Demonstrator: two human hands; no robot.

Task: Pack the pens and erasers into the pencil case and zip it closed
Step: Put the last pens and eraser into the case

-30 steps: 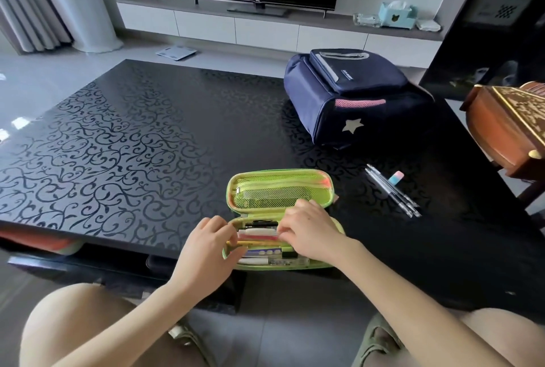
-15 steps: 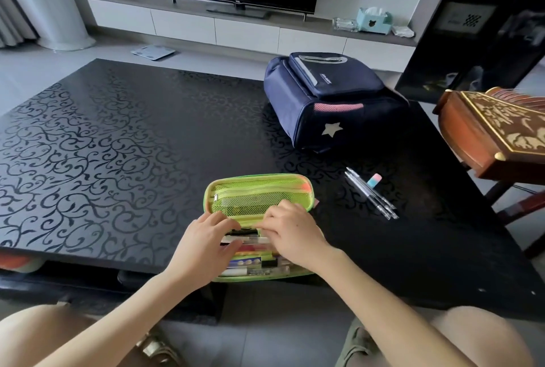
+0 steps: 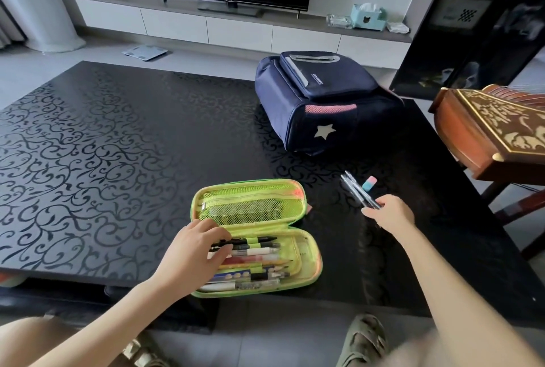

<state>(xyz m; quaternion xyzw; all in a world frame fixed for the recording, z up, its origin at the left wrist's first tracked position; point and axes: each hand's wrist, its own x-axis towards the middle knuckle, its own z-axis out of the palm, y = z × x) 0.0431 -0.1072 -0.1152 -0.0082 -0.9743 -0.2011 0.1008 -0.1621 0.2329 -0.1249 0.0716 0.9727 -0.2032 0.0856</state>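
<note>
A lime-green pencil case (image 3: 306, 251) lies open at the table's near edge, its mesh lid folded back. Several pens and pencils (image 3: 256, 260) sit under elastic loops in its lower half. My left hand (image 3: 191, 251) rests flat on their left ends, fingers spread. To the right, my right hand (image 3: 389, 213) pinches the near ends of a few clear pens (image 3: 354, 189) lying on the table. A small blue and pink eraser (image 3: 369, 183) lies just beyond them, untouched.
A navy backpack (image 3: 318, 101) with a white star stands behind the loose pens on the black patterned table (image 3: 103, 160). A carved wooden instrument (image 3: 486, 133) juts in at the right. My knees are below the table edge.
My right hand left the pencil case and reached right to the loose pens, closing on their ends. My left hand stayed on the pens in the case. The camera shifted right.
</note>
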